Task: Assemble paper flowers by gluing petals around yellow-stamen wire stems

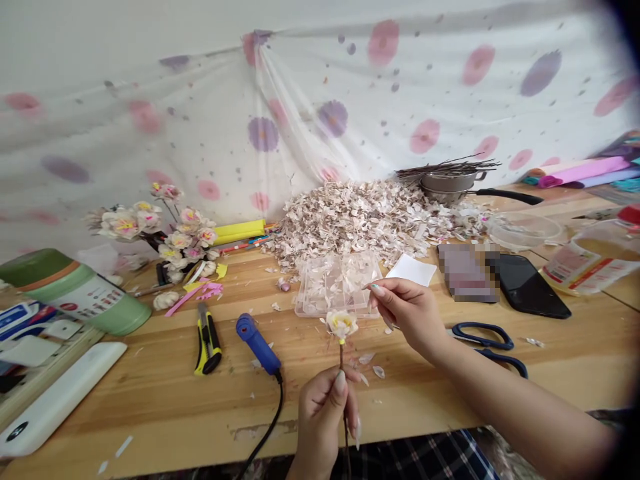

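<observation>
My left hand (323,407) is closed round the thin brown stem (341,357) of a handmade flower, held upright. Its bloom (343,324) has cream petals and a yellow centre. Up and to the right, my right hand (417,313) has thumb and fingers pinched together, apart from the bloom. Whether the pinch holds a small petal is too fine to tell. Just behind the bloom lies a clear plastic compartment tray (305,293) with pale petals in it. A few loose petals (379,372) are scattered on the wooden table between my hands.
A large heap of pale petals (345,213) sits against the draped wall. To the left are a blue corded tool (257,343), a utility knife (207,340) and finished flowers (187,233). Scissors (485,337), a black phone (533,287) and a plastic tub (590,257) lie right.
</observation>
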A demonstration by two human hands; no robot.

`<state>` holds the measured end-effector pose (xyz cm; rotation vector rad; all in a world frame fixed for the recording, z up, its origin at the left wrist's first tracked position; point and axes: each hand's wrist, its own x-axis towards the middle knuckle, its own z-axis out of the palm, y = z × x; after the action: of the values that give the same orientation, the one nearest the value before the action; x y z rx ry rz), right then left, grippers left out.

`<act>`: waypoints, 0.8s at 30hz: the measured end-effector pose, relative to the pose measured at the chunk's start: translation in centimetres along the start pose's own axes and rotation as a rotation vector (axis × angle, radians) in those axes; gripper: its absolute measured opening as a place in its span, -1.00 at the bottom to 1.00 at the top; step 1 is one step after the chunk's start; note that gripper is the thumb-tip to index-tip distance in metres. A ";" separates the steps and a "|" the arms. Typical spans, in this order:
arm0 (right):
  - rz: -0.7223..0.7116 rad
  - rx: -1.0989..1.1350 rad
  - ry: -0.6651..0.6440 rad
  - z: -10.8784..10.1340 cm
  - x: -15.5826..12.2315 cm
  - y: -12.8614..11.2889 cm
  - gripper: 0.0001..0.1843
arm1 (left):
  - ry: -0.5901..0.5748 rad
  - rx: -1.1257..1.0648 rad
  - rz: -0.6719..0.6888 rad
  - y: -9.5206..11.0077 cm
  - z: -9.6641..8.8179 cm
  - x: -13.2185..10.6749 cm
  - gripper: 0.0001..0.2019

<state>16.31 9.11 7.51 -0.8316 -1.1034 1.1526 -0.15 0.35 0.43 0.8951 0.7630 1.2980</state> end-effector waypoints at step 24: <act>-0.144 -0.020 -0.214 -0.9 -0.5 0.7 -0.51 | 0.059 0.255 -0.174 2.1 0.3 -5.0 -0.42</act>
<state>16.99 8.85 6.54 -0.6435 -1.3308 1.1287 -1.49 -4.52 2.38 0.9728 1.0464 1.0923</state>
